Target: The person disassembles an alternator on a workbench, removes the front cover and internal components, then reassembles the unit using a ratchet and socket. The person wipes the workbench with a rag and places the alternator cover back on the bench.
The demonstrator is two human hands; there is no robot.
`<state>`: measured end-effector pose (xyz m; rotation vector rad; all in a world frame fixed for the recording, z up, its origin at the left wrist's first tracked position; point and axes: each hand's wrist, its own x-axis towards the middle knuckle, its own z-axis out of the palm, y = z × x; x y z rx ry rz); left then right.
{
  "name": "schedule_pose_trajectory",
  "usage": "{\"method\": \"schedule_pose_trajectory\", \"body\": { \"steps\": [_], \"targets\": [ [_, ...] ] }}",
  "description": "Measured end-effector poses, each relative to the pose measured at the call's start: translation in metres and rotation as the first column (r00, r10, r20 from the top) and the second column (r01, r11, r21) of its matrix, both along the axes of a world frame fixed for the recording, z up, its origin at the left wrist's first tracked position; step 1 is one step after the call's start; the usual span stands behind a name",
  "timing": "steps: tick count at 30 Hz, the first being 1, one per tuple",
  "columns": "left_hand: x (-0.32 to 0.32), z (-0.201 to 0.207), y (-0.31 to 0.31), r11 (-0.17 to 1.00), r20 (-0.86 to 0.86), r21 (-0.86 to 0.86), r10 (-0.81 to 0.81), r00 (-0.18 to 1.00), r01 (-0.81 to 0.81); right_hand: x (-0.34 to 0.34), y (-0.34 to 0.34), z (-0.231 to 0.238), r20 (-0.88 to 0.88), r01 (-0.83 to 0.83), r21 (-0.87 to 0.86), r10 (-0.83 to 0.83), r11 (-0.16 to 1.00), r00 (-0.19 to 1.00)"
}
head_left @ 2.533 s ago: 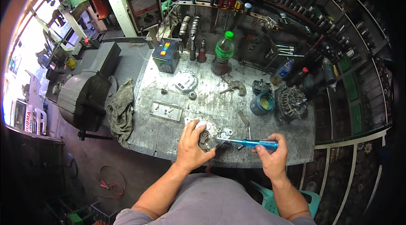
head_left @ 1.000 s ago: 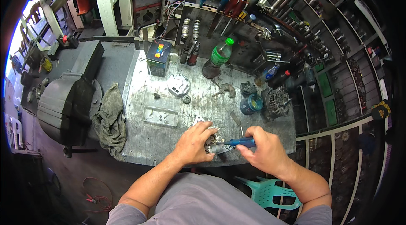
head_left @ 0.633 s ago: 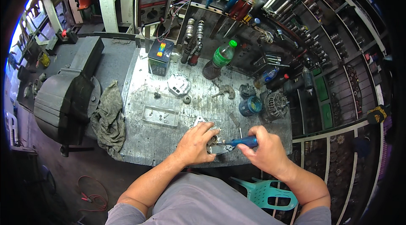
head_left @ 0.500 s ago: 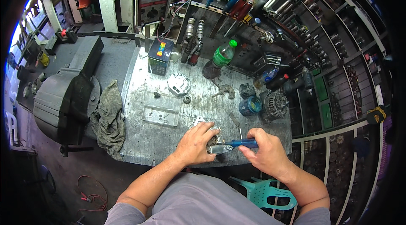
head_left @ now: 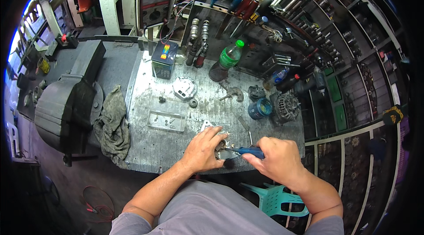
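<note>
Half-hiding a seemingly clasped metal part (head_left: 227, 154), left grip (head_left: 204, 149) sits near a tray (head_left: 165, 128), right grip (head_left: 278, 157) clutching a screwdriver (head_left: 253, 151).

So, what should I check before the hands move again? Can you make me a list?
1. Left hand gripping the metal part: ok, fingers and thumb are on it.
2. Right hand around the blue screwdriver: ok, it holds the handle.
3. Screwdriver tip properly seated: cannot tell, too small to see.
4. Clear tray out of the way: ok, apart from both hands.
5. Green-capped bottle standing up: ok.
</note>
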<state>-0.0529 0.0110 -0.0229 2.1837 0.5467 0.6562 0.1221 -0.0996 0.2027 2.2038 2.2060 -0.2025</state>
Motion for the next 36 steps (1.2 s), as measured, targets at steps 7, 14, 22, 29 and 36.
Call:
{"method": "schedule_pose_trajectory", "body": {
  "steps": [7,14,22,29,36],
  "targets": [
    [0.004,-0.001,-0.003,1.000,-0.009,-0.004,0.027,1.000,-0.027,0.011,0.004,0.004,-0.147,-0.114,0.095,0.127,0.989,0.981],
    [0.006,0.002,-0.006,0.995,-0.046,0.089,0.051,0.998,-0.047,0.016,-0.003,-0.001,-0.324,-0.160,0.194,0.217,0.968,0.921],
    [0.008,0.015,-0.011,0.998,-0.146,0.025,0.061,0.987,-0.058,0.023,-0.001,-0.007,-0.232,-0.216,0.242,0.273,0.946,0.934],
    [0.008,0.016,-0.012,0.997,-0.153,0.040,0.071,0.986,-0.066,0.025,-0.002,-0.007,-0.100,-0.081,-0.018,0.079,0.997,0.992],
    [0.012,0.024,-0.018,0.994,-0.194,0.047,0.110,0.975,-0.102,0.021,0.000,0.002,-0.092,-0.082,-0.103,0.072,0.991,0.993]
  ]
}}
